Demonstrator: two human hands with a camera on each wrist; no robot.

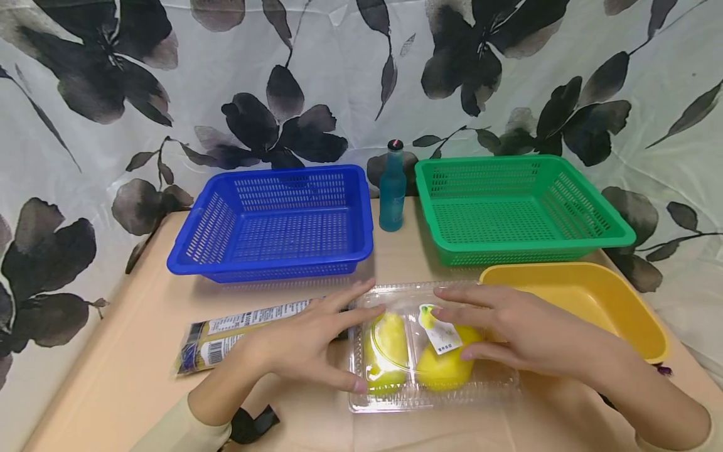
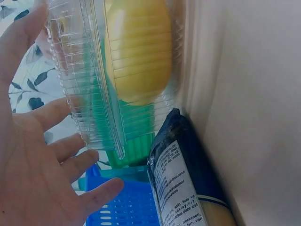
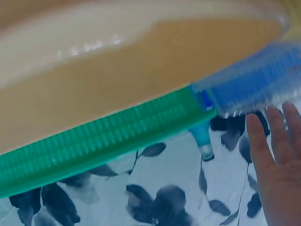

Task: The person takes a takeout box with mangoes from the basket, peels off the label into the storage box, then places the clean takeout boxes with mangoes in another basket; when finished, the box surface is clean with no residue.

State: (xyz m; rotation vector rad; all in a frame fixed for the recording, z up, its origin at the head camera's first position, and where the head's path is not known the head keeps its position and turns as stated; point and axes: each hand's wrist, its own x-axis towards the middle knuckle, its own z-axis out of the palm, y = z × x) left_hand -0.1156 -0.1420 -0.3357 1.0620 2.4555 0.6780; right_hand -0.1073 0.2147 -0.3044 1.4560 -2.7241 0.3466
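Note:
A clear plastic clamshell box (image 1: 390, 405) lies in front of me in the head view, with two yellow fruits inside. The left fruit (image 1: 390, 345) is bare; a white label (image 1: 443, 336) covers part of the right one (image 1: 446, 373). My left hand (image 1: 307, 339) spreads its fingers over the box's left side, thumb at the front left. From the other side my right hand (image 1: 525, 326) lays nearly straight fingers on the lid. The left wrist view shows extended fingers along the ridged edge of the box (image 2: 70, 70). A long printed food packet (image 1: 214, 336) lies partly behind my left hand.
At the back left stands a blue basket (image 1: 282, 270), with a green basket (image 1: 525, 245) at the back right. Between them is a blue bottle (image 1: 392, 201) with a dark cap. A yellow tray (image 1: 649, 326) sits behind my right forearm. Floral cloth (image 1: 350, 75) hangs behind the table.

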